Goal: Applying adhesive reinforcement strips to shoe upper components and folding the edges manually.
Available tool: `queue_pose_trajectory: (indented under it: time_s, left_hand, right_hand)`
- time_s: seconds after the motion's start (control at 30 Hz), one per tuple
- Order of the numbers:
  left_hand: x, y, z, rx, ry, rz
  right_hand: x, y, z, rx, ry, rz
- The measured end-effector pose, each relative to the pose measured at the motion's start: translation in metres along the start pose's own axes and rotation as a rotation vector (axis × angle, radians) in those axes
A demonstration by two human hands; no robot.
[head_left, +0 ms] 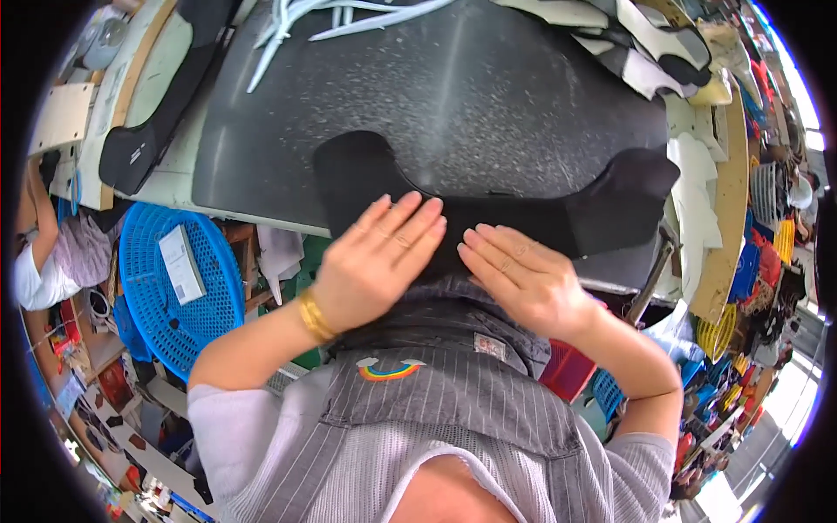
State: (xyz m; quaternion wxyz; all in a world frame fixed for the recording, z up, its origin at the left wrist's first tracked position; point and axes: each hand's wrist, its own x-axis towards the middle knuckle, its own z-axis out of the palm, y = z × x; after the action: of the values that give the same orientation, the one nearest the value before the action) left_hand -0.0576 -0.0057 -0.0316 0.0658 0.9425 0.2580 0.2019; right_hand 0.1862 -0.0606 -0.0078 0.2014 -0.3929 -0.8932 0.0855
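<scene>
Hands: left hand (370,266), right hand (527,279) — flat, gripping nothing
Black piece (514,212): beneath both, at counter's (488,113) edge — I'm likely keeping it smooth

The left hand (370,261) and right hand (532,288) conceal part of the black cloth piece (523,222). The upper edge cuts off the white strips (384,24). The co-worker's sleeve (39,277) meets the dark rim, head out of view. Print on the apron label (490,347) is too small to read.
</scene>
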Motion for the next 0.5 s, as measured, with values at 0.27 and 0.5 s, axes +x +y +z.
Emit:
queue_pose_trajectory:
  time_s: [0.27,0.5]
  left_hand:
    - [0.058,0.019,-0.007,-0.244,-0.133,0.15]
    - [0.074,0.029,-0.005,-0.113,-0.25,0.234]
  right_hand:
    - [-0.009,-0.006,0.0,-0.051,0.095,0.123]
    - [-0.048,0.029,-0.029,0.093,0.051,0.231]
